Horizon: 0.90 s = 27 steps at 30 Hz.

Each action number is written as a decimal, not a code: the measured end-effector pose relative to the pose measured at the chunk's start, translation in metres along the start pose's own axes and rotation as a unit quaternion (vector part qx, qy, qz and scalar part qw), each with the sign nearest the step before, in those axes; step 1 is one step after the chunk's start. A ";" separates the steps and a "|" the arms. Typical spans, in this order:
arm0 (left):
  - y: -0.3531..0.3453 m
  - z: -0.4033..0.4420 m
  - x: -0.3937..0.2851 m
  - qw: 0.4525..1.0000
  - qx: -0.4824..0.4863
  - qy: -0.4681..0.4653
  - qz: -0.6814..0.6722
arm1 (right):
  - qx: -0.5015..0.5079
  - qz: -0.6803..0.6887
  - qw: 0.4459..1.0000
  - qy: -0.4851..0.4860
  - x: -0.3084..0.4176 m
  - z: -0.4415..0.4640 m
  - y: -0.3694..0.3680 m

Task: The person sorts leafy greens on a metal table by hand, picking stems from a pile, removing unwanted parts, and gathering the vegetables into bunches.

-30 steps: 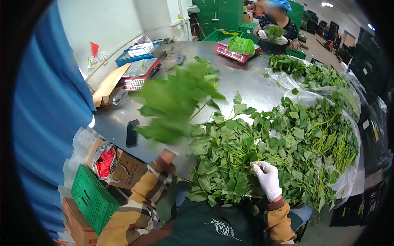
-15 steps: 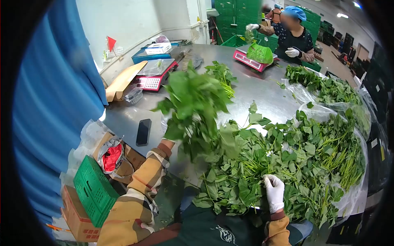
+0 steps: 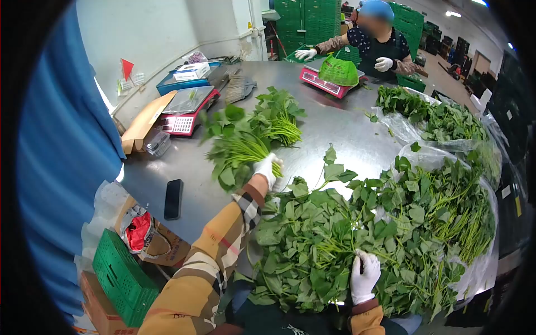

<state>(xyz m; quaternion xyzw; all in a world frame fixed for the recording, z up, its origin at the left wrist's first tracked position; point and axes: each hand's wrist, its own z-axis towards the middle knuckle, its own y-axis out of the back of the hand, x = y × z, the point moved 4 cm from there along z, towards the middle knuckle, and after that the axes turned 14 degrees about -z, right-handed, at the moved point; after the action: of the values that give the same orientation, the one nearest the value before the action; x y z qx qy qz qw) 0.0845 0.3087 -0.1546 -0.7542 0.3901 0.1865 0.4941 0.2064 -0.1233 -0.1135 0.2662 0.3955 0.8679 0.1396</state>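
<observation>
- Left hand (image 3: pixel 268 169) clasps a long-stemmed greens bunch (image 3: pixel 237 148) beyond the greens heap (image 3: pixel 304 245), beside another bunch (image 3: pixel 279 120).
- Right hand (image 3: pixel 364 276) curls over the heap's near side; grip unclear.
- Apparent step: placing; release calls for loosening.

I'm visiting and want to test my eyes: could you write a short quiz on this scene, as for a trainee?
1. What does the person's left hand hold?
2. True or false: the phone lies apart from the leaf pile.
3. What colour cap does the co-worker wear? a) red b) blue c) white

Key:
1. A bunch of leafy stems.
2. True.
3. b.
</observation>
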 end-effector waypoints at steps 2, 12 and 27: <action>-0.003 0.046 0.031 0.994 0.011 0.107 0.022 | 0.003 -0.005 1.000 -0.003 -0.001 -0.002 -0.001; -0.096 0.146 0.009 0.965 0.060 0.136 0.214 | 0.048 0.002 0.998 -0.040 0.006 0.014 0.000; -0.114 0.162 -0.003 0.926 0.110 0.179 0.314 | 0.046 0.039 0.996 -0.067 -0.016 0.007 0.003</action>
<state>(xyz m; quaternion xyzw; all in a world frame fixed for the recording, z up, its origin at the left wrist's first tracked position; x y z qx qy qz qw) 0.1880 0.4780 -0.1562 -0.5548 0.7074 0.1498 0.4116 0.2234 -0.1280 -0.1130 0.3454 0.4136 0.8338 0.1197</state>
